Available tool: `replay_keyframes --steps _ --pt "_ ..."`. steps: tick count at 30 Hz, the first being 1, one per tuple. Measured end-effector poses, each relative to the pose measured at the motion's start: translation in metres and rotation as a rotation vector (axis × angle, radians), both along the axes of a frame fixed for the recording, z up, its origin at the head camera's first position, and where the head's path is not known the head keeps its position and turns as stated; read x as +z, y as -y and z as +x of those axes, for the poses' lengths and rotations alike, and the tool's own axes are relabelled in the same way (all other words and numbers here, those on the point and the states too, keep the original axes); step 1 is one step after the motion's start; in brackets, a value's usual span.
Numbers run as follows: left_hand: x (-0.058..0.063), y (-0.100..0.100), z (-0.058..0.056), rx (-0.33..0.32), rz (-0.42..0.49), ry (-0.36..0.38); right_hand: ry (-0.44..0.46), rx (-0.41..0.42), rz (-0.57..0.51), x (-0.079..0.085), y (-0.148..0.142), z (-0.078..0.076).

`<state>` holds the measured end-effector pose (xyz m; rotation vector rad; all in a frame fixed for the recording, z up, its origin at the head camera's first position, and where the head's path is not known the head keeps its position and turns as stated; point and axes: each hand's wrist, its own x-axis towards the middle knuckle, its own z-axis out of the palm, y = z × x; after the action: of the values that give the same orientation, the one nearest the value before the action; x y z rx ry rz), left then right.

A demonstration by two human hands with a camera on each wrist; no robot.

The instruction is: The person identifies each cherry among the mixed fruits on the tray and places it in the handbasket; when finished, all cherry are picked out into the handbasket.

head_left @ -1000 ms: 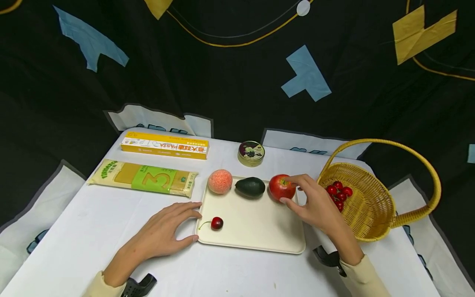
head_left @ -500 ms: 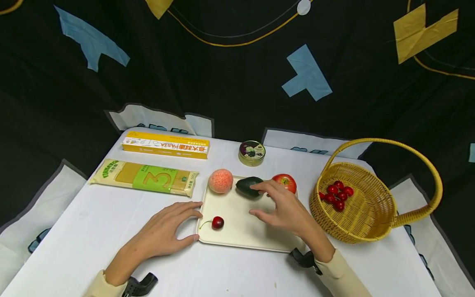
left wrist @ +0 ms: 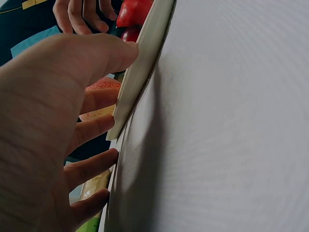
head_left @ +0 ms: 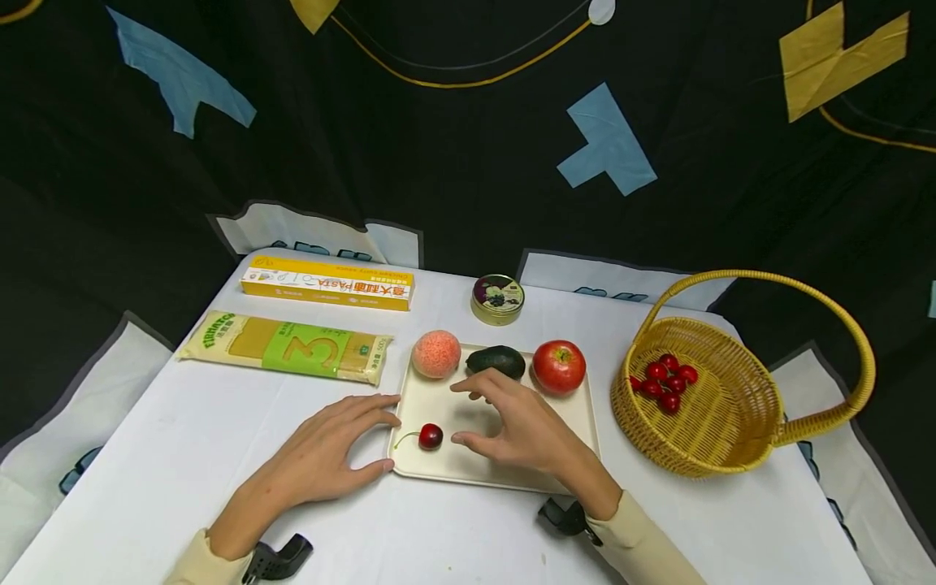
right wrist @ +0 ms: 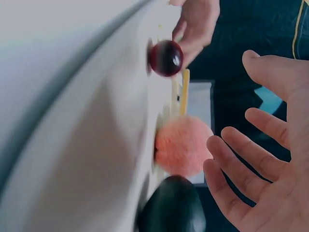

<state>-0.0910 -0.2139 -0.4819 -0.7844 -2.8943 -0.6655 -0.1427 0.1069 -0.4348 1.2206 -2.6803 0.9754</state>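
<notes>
A cream tray carries a pink peach, a dark green avocado, a red apple and one dark red cherry with a green stem. My left hand touches the tray's left edge with thumb and fingertips, its fingers spread. Over the middle of the tray, my right hand holds nothing; its thumb and fingers are apart, pointing left at the cherry. In the right wrist view the right hand shows loose fingers, with the cherry a short way off.
A wicker basket with a tall handle stands at the right, several cherries inside. A round tin sits behind the tray. At the left lie a yellow pasta box and a pasta bag.
My right hand has left the apple and moved left over the tray toward the cherry. The apple now sits on the tray by itself. My left hand stays at the tray's edge.
</notes>
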Motion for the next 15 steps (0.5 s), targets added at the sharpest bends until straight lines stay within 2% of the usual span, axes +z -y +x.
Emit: replay_keyframes --steps 8,15 --pt "0.001 0.0 0.0 -0.002 0.005 0.01 -0.01 0.071 0.046 -0.006 0.018 0.006" --pt "0.002 -0.001 0.0 0.003 0.003 0.023 0.025 0.091 0.097 -0.011 0.029 0.008"
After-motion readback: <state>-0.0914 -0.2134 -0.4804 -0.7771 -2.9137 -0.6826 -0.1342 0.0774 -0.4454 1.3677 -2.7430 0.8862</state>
